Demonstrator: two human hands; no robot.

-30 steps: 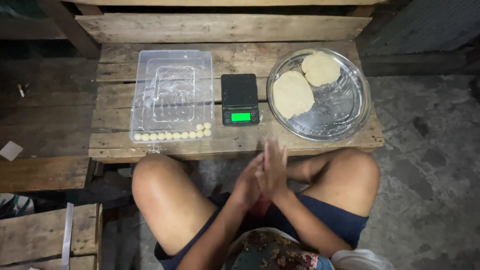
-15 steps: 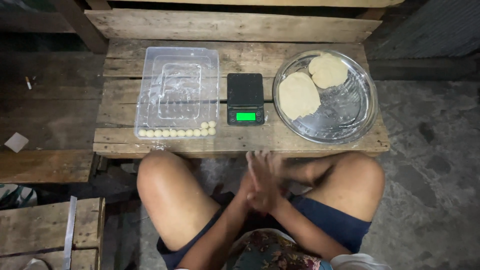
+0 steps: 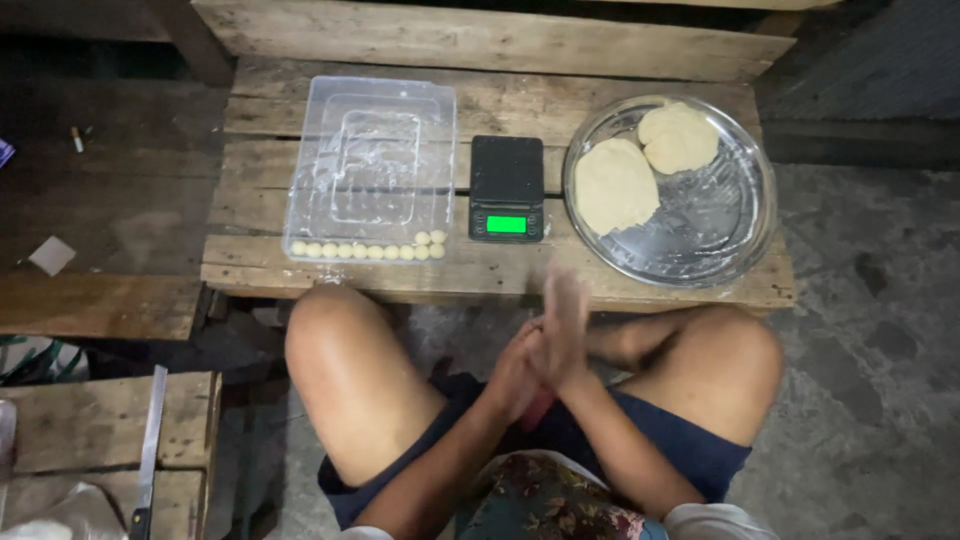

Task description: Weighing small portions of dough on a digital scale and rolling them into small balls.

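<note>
My left hand [image 3: 512, 372] and my right hand [image 3: 564, 325] are pressed palm to palm above my lap, just in front of the low wooden table [image 3: 500, 105]. The right hand's fingers are blurred with motion. Anything between the palms is hidden. On the table a clear plastic tray [image 3: 370, 165] holds a row of several small dough balls [image 3: 365, 250] along its near edge. A small black scale [image 3: 507, 188] with a lit green display stands right of it. A round metal pan [image 3: 745, 240] holds two flat pieces of dough [image 3: 612, 185].
My bare knees flank the hands, close to the table's front edge. A wooden crate [image 3: 80, 430] with a long blade [image 3: 150, 440] lying on it stands at the lower left. Concrete floor [image 3: 870, 380] lies to the right.
The hands stay pressed together and slide against each other; the right hand's fingers have shifted forward and up again. The view has moved slightly.
</note>
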